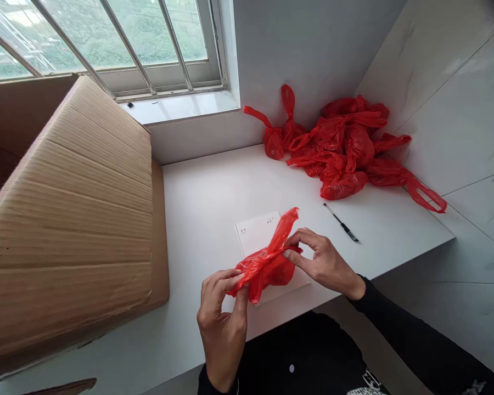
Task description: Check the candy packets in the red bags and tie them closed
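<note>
A red plastic bag (267, 270), gathered around its middle, is between my two hands above a white sheet of paper (253, 236). My left hand (224, 312) pinches the bag's left end between thumb and fingers. On the other side, my right hand (319, 260) grips its right part with thumb and index finger. One bag handle sticks up toward the back. What lies inside the bag is hidden by the red plastic. Some small handwriting shows along the paper's far edge.
A large open cardboard box (86, 203) takes up the left side of the white table (201, 192). Several knotted red bags (337, 142) are heaped in the back right corner against the walls. A black pen (341, 224) lies right of the paper. Behind stands a barred window (148, 44).
</note>
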### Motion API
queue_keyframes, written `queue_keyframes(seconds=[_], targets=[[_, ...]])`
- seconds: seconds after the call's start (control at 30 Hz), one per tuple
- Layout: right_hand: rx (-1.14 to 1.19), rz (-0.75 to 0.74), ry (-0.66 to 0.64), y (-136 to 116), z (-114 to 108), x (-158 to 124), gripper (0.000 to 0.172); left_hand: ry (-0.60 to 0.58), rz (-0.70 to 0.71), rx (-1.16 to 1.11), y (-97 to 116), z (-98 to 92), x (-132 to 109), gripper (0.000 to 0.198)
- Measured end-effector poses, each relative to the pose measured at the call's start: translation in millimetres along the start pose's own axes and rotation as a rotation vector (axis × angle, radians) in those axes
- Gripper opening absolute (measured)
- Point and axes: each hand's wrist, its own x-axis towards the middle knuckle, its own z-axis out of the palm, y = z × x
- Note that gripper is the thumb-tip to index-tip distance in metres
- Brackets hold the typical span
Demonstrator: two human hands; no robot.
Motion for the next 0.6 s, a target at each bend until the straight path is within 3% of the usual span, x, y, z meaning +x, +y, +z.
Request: queue_keyframes(seconds=[0.07, 0.13, 0.23, 0.33, 0.43, 0.5, 0.6], targets=[[0.040, 0.062, 0.022, -0.1, -1.1, -3.3, 0.010, 0.022, -0.078, -0.008, 1.6, -0.3, -2.3, 0.012], [0.072, 0.069, 0.000, -2.7, 0.5, -5.8, 0.005, 0.015, -0.112, -0.010, 8.1, 1.8, -1.9, 0.027], [0.078, 0.021, -0.058, -9.1, 5.7, -7.0, 0.012, -0.079, -0.008, 0.000, 19.3, 6.9, 2.8, 0.044], [0.072, 0.000, -0.055, -11.3, 7.2, -7.5, 0.015, -0.080, 0.082, 0.000, 21.3, 7.6, 6.2, 0.022], [0.129, 0.092, 0.051, -6.5, 2.3, -10.0, 0.024, 0.096, -0.159, -0.069, 15.5, 2.0, 4.5, 0.005], [0.193, 0.157, 0.081, -3.5, -1.0, -12.4, 0.027, 0.157, -0.323, -0.147, 14.4, -1.7, 2.9, 0.011], [0.246, 0.166, 0.039, -6.1, -1.0, -15.3, 0.023, 0.110, -0.347, -0.179, 22.3, -2.6, 4.1, 0.033]])
